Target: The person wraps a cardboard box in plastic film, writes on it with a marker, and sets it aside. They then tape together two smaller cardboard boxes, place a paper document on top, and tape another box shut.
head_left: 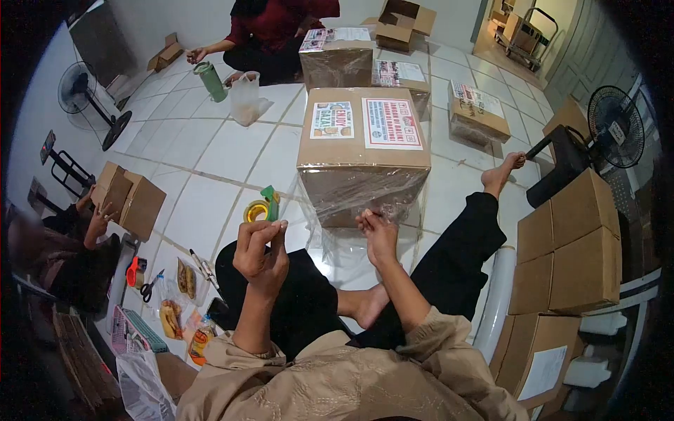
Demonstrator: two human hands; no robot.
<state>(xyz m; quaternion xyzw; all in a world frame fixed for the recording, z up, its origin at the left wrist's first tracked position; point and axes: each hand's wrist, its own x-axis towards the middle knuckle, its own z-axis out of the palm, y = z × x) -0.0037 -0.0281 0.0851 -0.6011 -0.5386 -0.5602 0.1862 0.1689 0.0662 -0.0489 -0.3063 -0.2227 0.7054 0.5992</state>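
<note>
A large cardboard box point(364, 151) wrapped in clear plastic film point(400, 189) stands on the floor in front of me, two printed labels on its top. My right hand point(378, 235) is closed at the lower front of the box, its fingertips pinching loose film. Level with it, to the left, my left hand point(261, 258) is held up in a pinch; whatever is between its thumb and finger is too small to make out. Just beyond that hand lies a green tape dispenser point(269, 198) with a yellow roll point(257, 210).
More wrapped boxes point(479, 112) stand behind, and plain cartons point(565, 245) are stacked at right. Scissors point(151, 286), a red tape dispenser point(135, 271), food packs and a bottle point(201, 340) lie at left. Two other people sit nearby. Fans point(616, 128) stand on both sides.
</note>
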